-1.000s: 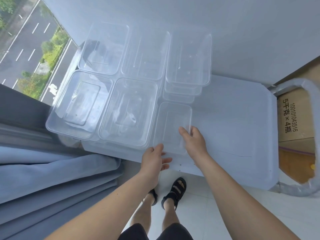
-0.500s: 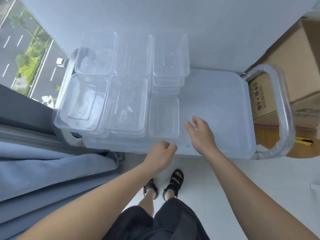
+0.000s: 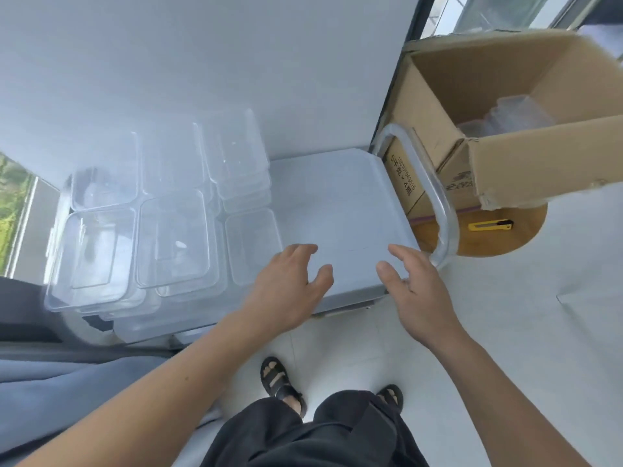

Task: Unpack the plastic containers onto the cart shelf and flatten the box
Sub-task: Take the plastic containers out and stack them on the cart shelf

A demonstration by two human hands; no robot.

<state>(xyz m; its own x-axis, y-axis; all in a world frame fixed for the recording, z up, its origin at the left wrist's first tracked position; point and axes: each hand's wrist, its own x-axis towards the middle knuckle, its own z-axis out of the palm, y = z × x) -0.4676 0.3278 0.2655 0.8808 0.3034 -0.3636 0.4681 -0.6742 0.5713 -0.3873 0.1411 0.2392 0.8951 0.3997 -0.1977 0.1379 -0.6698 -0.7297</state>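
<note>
Midway, our left hand (image 3: pixel 290 281) and right hand (image 3: pixel 414 284) hover empty, fingers spread, over cart shelf (image 3: pixel 337 197); plastic containers (image 3: pixel 172 241) crowd its left, more in box (image 3: pixel 435 106). We should lift remaining stack two-handed.

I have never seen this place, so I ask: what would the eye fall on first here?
First, the clear containers packed in rows on the left of the shelf. Then the left hand and right hand, both open and empty, over the shelf's near edge. At upper right stands an open box with more tubs inside.
</note>
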